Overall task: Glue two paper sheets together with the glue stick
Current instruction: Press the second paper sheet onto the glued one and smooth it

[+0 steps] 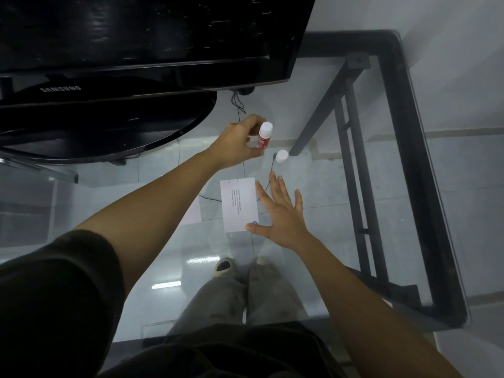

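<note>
A white paper sheet (239,204) with small printed lines lies flat on the glass table (341,241). My right hand (281,214) is spread open beside the sheet's right edge, thumb tip touching its near right corner. My left hand (237,143) grips a red and white glue stick (264,138), held upright beyond the sheet. A white cap (281,156) stands on the glass just to the right of the glue stick. A second, faint sheet (194,211) lies partly under my left forearm.
A black Samsung monitor (136,36) with its curved stand (109,124) fills the far left. The table's black metal frame (403,159) runs along the right side. Thin black cables (240,105) and my legs show through the glass.
</note>
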